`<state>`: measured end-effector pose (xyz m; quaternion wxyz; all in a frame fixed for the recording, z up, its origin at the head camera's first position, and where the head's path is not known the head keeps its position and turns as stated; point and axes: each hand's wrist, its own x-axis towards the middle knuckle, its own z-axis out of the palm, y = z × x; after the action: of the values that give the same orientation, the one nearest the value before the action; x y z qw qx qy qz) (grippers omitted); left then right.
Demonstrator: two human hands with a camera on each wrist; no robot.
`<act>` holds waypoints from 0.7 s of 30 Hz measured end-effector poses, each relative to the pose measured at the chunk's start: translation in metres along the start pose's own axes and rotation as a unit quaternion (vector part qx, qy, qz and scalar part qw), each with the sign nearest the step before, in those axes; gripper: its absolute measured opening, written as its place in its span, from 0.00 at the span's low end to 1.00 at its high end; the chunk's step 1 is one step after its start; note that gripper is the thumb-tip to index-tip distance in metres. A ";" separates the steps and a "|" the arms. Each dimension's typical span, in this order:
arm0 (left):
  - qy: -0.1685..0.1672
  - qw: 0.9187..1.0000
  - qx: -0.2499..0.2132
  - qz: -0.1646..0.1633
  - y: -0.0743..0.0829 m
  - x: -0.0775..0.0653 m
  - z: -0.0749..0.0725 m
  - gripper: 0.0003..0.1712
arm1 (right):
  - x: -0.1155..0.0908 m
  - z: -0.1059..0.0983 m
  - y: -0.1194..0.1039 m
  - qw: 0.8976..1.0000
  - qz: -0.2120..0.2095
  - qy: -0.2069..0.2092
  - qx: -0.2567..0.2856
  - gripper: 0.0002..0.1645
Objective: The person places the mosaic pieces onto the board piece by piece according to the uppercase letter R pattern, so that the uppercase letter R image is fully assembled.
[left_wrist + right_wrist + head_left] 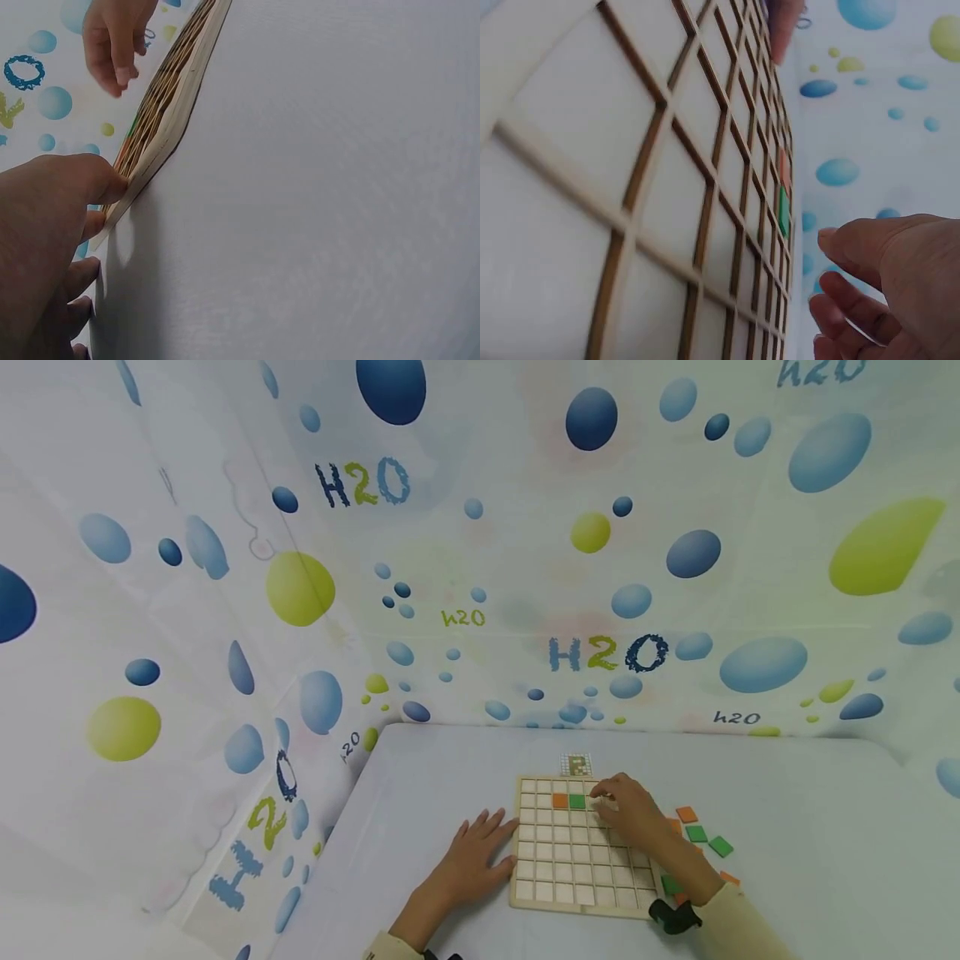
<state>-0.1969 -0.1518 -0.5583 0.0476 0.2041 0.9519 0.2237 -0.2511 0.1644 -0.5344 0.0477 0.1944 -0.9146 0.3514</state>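
Observation:
A wooden grid board (pixel 551 897) lies on the table, with an orange square tile (pixel 560 801) and a green square tile (pixel 577 802) side by side in an upper row. My left hand (pixel 472 856) rests beside the board's left edge with fingers spread; in the left wrist view its thumb (pixel 101 180) touches the frame. Over the board's upper right part is my right hand (pixel 628 810), fingertips just right of the green tile. In the right wrist view this hand's fingers (pixel 847 311) are loosely bent, with nothing visible between them and the thumb.
Right of the board lie several loose tiles, such as an orange tile (pixel 687 814) and a green tile (pixel 721 846), partly hidden by my right forearm. A small patterned card (pixel 576 765) lies at the board's far edge. A printed curtain (pixel 510 560) hangs behind the white table (pixel 810 827).

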 end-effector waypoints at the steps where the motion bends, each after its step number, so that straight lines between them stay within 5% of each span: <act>1: 0.000 1.000 0.000 -0.001 0.000 0.000 0.000 0.34 | -0.002 -0.005 0.004 1.000 0.004 -0.002 -0.001 0.09; 8: -0.008 1.000 -0.002 -0.012 0.000 0.001 0.000 0.34 | -0.019 -0.045 0.037 0.995 0.095 -0.007 0.008 0.17; 15: -0.010 1.000 0.004 -0.014 0.001 0.001 -0.001 0.35 | -0.033 -0.070 0.062 0.972 0.230 -0.009 -0.054 0.27; 21: -0.011 1.000 0.002 -0.018 0.001 0.001 0.001 0.35 | -0.042 -0.078 0.073 0.965 0.251 -0.038 -0.068 0.22</act>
<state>-0.1977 -0.1502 -0.5586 0.0617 0.1897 0.9552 0.2185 -0.2447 0.2788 -0.5306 -0.0637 -0.0323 -0.9569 0.2816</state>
